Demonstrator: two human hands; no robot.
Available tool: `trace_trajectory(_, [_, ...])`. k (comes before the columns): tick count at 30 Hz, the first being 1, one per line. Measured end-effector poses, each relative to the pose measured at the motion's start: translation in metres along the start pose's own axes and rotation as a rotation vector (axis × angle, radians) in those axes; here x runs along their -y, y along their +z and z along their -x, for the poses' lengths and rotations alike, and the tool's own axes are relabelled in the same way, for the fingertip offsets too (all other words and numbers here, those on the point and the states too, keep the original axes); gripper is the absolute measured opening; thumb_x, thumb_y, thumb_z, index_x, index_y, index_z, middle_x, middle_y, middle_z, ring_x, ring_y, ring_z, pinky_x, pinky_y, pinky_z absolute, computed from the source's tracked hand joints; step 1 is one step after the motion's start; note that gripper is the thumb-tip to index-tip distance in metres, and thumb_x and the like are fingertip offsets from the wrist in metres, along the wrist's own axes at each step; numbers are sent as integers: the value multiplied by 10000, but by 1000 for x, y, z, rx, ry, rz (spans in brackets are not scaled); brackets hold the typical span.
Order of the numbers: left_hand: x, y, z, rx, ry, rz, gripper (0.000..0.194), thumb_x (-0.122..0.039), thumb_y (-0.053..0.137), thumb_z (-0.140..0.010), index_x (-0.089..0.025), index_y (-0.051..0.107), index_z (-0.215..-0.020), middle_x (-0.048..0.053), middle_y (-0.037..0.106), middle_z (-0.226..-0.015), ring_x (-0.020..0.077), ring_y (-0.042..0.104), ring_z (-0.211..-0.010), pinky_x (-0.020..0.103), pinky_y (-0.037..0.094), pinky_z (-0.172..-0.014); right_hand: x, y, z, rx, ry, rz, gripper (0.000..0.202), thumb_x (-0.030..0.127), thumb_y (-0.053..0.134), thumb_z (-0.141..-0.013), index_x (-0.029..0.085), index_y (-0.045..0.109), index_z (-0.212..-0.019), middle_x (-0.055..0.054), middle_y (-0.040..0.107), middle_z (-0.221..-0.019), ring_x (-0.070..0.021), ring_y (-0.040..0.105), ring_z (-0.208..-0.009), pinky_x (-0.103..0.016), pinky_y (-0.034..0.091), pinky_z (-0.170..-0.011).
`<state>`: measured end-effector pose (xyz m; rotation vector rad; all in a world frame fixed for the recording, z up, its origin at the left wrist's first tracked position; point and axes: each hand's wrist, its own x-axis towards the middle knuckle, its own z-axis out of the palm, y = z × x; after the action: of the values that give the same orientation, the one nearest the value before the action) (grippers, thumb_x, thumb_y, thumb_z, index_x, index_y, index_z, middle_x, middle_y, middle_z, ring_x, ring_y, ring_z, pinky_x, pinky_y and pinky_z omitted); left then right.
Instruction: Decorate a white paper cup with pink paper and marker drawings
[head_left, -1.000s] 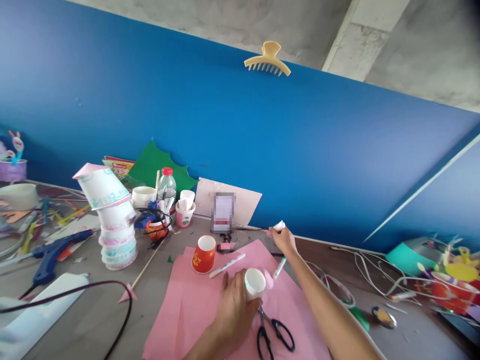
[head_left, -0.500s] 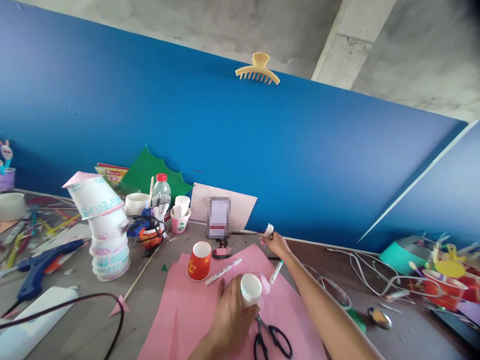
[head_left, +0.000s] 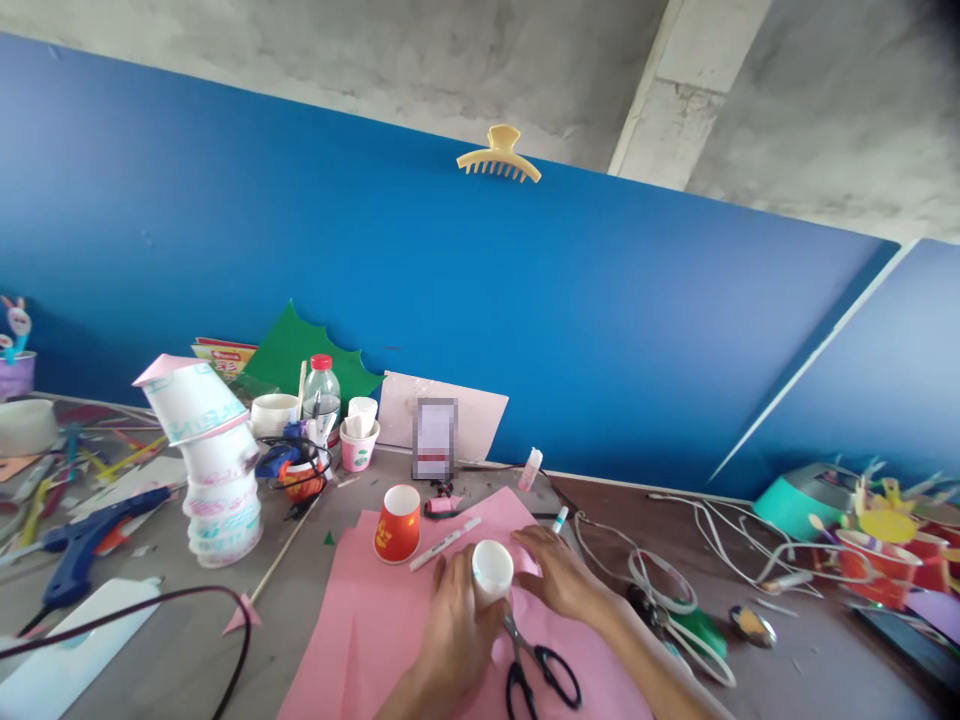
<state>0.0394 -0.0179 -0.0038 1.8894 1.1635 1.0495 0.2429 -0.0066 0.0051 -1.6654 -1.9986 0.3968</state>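
Note:
My left hand [head_left: 459, 610] is wrapped around a white paper cup [head_left: 493, 572], its mouth tilted up toward me. To its right, my right hand [head_left: 555, 572] reaches low over the pink paper [head_left: 405, 620], fingers apart, with nothing visible in them. A black-handled pair of scissors [head_left: 536, 660] lies just below the cup. Behind my left hand are a red paper cup [head_left: 397, 524] and a white marker [head_left: 445, 544]. Another marker [head_left: 559, 519] pokes out beyond my right hand. A small white and pink bottle [head_left: 530, 470] stands near the wall.
At left a leaning stack of paper cups [head_left: 221, 480] stands by a blue glue gun [head_left: 82, 540]. A phone [head_left: 435, 438] leans on a pale card at the back. White cables [head_left: 675, 590] and red containers [head_left: 874, 565] lie to the right. A dark cord [head_left: 240, 620] loops at front left.
My right hand has let go of the small bottle by the wall and drawn back beside the white cup. My left hand keeps its grip on the cup. The view has shifted slightly.

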Motion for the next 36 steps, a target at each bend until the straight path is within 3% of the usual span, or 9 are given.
trace_trajectory(7, [2,1,0,-12,23,-24,421,-188,533,-724,-178,571,-1144,108,686,-1069,291,608,-1016,478,459,-945,-5,-3,-3,-144,53,-145,249,304,664,-762,211,737,-981,-117,719,-1002,-322,612,-1015,-474,421,-956])
trace_trajectory(12, [-4,-1,1,1,-18,-85,422,-196,517,-728,-164,548,-1147,106,677,-1038,298,596,-1012,478,469,-911,4,-24,-8,-245,175,-383,483,562,503,-871,151,709,-1018,-86,699,-811,-257,635,-762,-350,497,-684])
trace_trajectory(16, [-6,-2,1,14,6,-134,338,-181,491,-732,-181,550,-1065,87,671,-968,276,611,-931,478,463,-905,23,-33,-4,-182,174,-547,573,657,581,-800,127,712,-970,-53,659,-741,-193,590,-676,-290,472,-617])
trace_trajectory(20, [-5,0,1,5,13,-136,334,-168,513,-720,-186,544,-1052,90,663,-970,277,604,-919,456,473,-876,37,-33,2,-71,168,-670,548,632,694,-718,128,707,-933,-32,630,-702,-165,556,-642,-282,473,-614])
trace_trajectory(30, [-1,3,2,25,21,-146,379,-140,549,-733,-180,529,-1109,80,658,-1025,278,562,-928,451,448,-869,50,-30,0,52,114,-532,344,404,655,-824,155,701,-1057,-72,724,-927,-228,664,-856,-320,531,-762])
trace_trajectory(36, [-1,3,2,16,54,-151,418,-135,570,-735,-196,518,-1145,65,661,-1044,264,590,-939,446,445,-891,51,-22,-2,125,110,-528,381,388,647,-836,172,678,-1149,-89,730,-1054,-251,678,-970,-361,546,-856])
